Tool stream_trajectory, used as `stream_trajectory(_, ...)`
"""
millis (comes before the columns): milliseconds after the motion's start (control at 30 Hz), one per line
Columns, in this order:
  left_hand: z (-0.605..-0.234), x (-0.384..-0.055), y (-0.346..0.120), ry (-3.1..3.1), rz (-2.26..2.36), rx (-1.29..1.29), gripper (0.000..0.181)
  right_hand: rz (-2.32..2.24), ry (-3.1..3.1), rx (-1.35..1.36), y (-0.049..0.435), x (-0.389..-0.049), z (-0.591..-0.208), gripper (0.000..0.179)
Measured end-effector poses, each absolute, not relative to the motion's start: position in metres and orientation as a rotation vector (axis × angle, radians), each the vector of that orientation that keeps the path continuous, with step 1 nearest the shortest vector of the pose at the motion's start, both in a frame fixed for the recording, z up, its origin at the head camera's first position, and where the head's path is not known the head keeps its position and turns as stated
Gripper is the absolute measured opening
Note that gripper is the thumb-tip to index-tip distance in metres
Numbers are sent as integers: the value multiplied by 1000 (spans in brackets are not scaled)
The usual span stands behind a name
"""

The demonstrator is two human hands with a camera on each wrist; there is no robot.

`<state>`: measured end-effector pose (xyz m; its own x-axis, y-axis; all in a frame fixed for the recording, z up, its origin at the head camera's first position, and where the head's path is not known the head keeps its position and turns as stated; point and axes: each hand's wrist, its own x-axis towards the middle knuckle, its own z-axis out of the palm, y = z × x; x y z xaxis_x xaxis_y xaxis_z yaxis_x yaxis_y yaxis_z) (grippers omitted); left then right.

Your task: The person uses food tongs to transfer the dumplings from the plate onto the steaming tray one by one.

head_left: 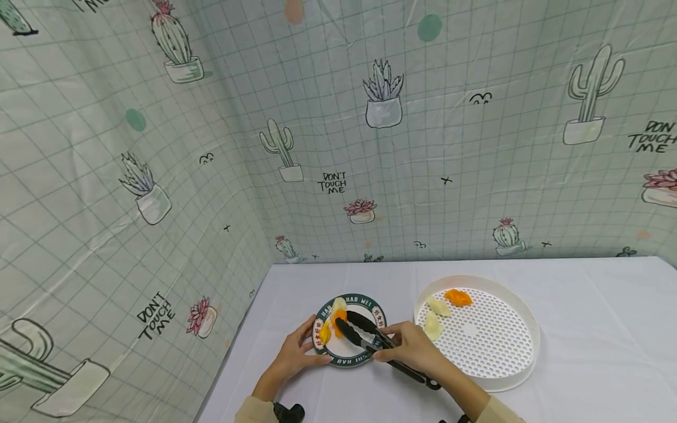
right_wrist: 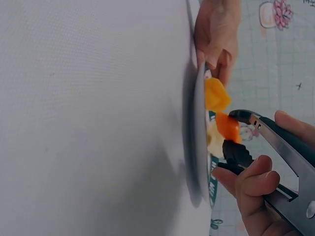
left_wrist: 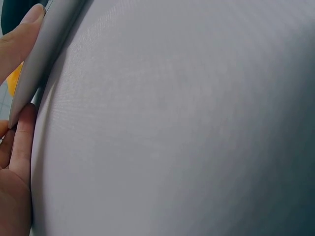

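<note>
A white plate with a green lettered rim is held by my left hand, thumb on the rim and fingers beneath its edge. In the right wrist view the plate looks lifted at an angle over the tablecloth. On it lie a yellow piece, an orange piece and a pale cream piece, all soft, dumpling-like lumps. My right hand grips black-tipped metal tongs. The tong tips reach over the plate, on either side of the orange piece.
Right of the plate stands a round white perforated tray with a raised wall. An orange lump and two pale lumps lie at its left side. A cactus-print curtain hangs behind and to the left of the white table.
</note>
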<state>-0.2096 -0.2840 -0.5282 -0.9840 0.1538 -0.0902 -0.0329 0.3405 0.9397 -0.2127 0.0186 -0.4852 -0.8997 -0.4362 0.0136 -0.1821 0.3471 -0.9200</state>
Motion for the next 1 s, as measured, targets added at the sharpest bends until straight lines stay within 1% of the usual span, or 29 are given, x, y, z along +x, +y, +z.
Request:
stream_trajectory(167, -529, -208, -283, 2460, 1696, 94, 107, -1581, 2382, -590, 28, -210, -478, 57)
stream_trajectory(533, -529, -209, -283, 2437, 1720, 125, 107, -1595, 2407, -573, 51, -202, -471, 57)
stream_trajectory(1000, -529, -208, -283, 2449, 1706, 124, 107, -1633, 2404, -518, 96, -183, -460, 62)
